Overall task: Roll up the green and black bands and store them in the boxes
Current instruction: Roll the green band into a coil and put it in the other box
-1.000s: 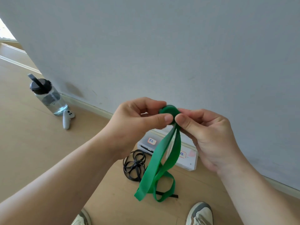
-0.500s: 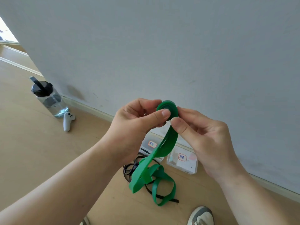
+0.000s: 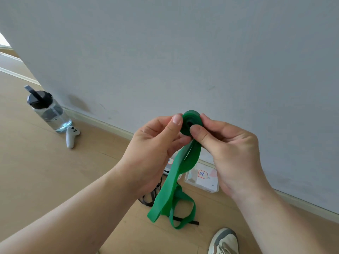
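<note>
before the wall (image 3: 183,43), left hand (image 3: 156,149) and right hand (image 3: 231,149) pinched the green band (image 3: 191,116) — coil fatter now, six-o'clock tail still unrolled.

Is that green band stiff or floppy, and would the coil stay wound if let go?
Probably floppy: the loose part of the green band hangs limp and folds on itself. The coil would likely spring open if released, since the left hand and right hand both pinch it. It seems light, held by fingertips alone.
</note>
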Demonstrator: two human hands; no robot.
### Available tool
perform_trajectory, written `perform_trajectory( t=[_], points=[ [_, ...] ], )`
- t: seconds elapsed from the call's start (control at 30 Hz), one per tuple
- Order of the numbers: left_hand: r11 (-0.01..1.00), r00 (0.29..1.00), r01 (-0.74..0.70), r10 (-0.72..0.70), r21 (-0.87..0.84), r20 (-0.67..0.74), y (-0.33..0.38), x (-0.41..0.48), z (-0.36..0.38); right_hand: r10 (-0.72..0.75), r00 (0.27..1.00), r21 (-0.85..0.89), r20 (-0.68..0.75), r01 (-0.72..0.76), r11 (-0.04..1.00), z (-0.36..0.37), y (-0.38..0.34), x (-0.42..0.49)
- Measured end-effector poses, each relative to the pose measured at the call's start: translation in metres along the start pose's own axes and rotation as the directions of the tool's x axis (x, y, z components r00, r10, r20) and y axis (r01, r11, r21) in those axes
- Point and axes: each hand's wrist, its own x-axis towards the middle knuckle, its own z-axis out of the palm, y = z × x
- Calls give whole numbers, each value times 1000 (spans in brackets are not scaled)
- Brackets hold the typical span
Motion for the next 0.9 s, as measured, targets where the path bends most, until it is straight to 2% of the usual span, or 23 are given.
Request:
perform_trajectory(
  t=[0.07,0.1,0.17,0.2,0.27,0.3,0.33,0.43,0.53,0.6,0.67,0.7,0.8,0.9],
  points=[
    [970,1000,-4,3,243,6,4,4,-7,-53,998,-121,15,55,991,-7,-2,3],
    [913,1000,-30,27,407,15,8,6,-12,-80,995,-223,53,90,971,-11,-4,4],
    [724,998,-57,35,688,45,17,9,-18,-71,985,-411,160,132,902,-16,-6,4],
    [598,999,-53,23,800,49,20,8,-20,-50,977,-481,208,147,864,-17,-6,3],
    [371,998,-60,12,927,60,23,5,-19,-34,957,-585,288,204,785,-17,-5,0],
    [321,997,-73,9,944,74,24,4,-18,-46,945,-617,323,247,747,-16,-4,-1],
    [315,996,-82,-1,945,86,24,3,-18,-59,934,-638,353,286,714,-16,-2,-2],
    [394,991,-81,-69,915,117,25,3,-19,-70,905,-677,419,362,641,-12,3,-4],
    [348,980,-105,-123,932,156,23,2,-20,-99,886,-688,453,418,594,-11,9,-4],
    [389,981,-120,-96,913,170,21,3,-22,-72,928,-627,366,303,717,-15,7,-2],
    [479,981,-105,-94,872,170,22,4,-25,-27,966,-477,258,151,866,-22,4,4],
    [516,980,-90,-104,852,167,22,4,-26,-5,974,-417,228,102,903,-25,4,6],
    [601,983,-58,-106,797,151,19,3,-27,80,973,-332,217,-4,943,-25,3,6],
    [774,987,-48,-62,632,152,18,5,-28,88,970,-190,227,-45,981,-20,3,5]
  ],
)
